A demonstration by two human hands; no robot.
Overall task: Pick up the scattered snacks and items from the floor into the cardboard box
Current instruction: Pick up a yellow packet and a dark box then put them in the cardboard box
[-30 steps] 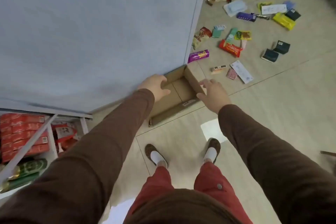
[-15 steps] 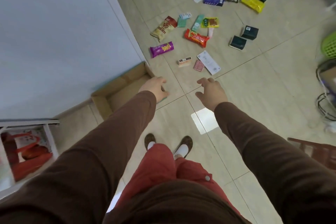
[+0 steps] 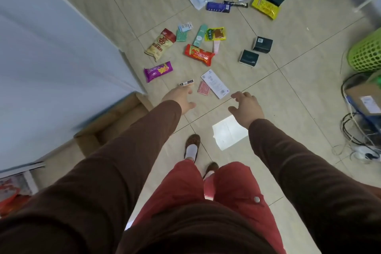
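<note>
The cardboard box (image 3: 115, 116) lies on the floor at the left, partly under the blue-grey table and behind my left sleeve. Both hands are off it and hold nothing. My left hand (image 3: 181, 97) is spread above the floor, fingertips near a small white-and-black packet (image 3: 186, 83). My right hand (image 3: 245, 107) hovers open to the right, close to a white card (image 3: 215, 83) and a pink striped sachet (image 3: 203, 88). Farther out lie several snacks: a purple packet (image 3: 158, 71), a red packet (image 3: 199, 54), a beige chip bag (image 3: 160, 44), two dark boxes (image 3: 255, 51).
A blue-grey table top (image 3: 51, 57) fills the left side. A green mesh basket (image 3: 367, 53), a carton and tangled cables (image 3: 358, 130) crowd the right edge. A white paper (image 3: 229, 134) lies on the tiles by my feet. More packets are scattered at the far top.
Both hands have let go of the cardboard box and moved forward and right toward the scattered items. The view has swung right, so the box now sits at the left.
</note>
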